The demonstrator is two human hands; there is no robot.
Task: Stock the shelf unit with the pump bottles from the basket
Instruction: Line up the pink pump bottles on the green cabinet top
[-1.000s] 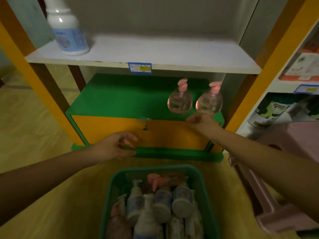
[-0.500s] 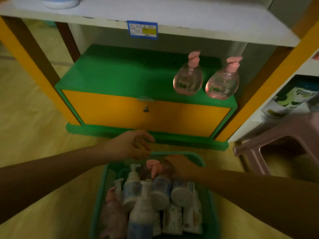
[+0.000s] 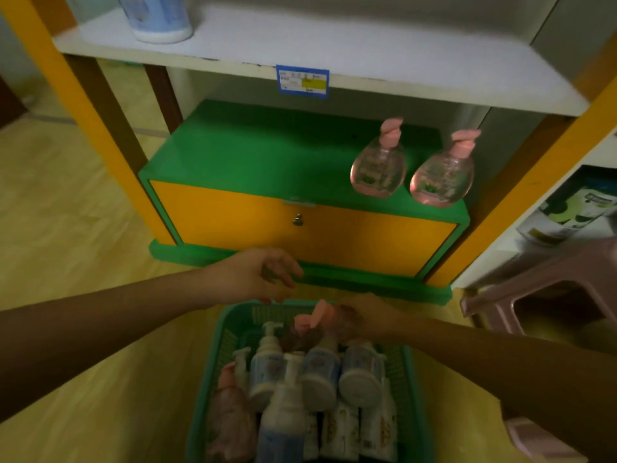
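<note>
Down from the shelf (image 3: 267, 152), the right hand (image 3: 364, 315) now grips a pink bottle (image 3: 317, 324) in the basket (image 3: 220, 345); left hand (image 3: 253, 275) hovers, fingers loosely curled, empty. Third bottle comes next.

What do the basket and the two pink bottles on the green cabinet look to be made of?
Basket: looks like moulded green plastic, matte, with slotted lattice walls. Pink bottles: probably clear glossy plastic; labels show through pink liquid, with opaque pink pumps.

- Two pink bottles (image 3: 378, 170) on my green shelf (image 3: 253, 155).
- One blue bottle (image 3: 157, 15) on the white shelf (image 3: 334, 51), far left.
- One basket (image 3: 233, 315), near.
</note>
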